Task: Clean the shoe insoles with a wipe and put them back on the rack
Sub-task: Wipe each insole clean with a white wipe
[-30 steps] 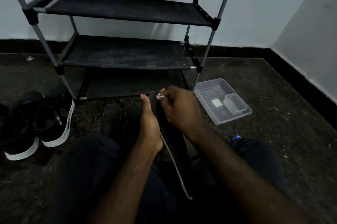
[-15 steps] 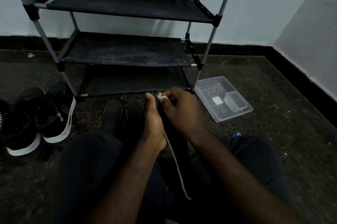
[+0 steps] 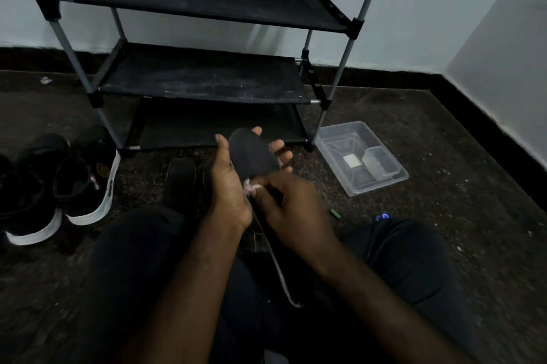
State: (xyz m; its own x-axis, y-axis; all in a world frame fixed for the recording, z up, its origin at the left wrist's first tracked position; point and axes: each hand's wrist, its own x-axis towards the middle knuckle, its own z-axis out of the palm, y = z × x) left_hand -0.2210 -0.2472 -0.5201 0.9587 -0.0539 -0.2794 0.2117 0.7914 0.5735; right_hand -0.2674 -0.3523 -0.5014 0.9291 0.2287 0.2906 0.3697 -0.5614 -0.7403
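Over the lap, in front of the rack (image 3: 207, 79), the insole (image 3: 251, 156) was held toe-up, cradled from behind in the left hand (image 3: 232, 186). The wipe (image 3: 250, 186) was pinched in the right hand (image 3: 291, 206) against its middle. It was judged light and bendy; broad support from behind was advised.

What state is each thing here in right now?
Insole, held up in the left hand.
Wipe, bunched, pinched in the right hand, against the insole.
Rack, upright by the wall.
Plastic container, lidless, on the floor.
Shoes, upright on the floor.
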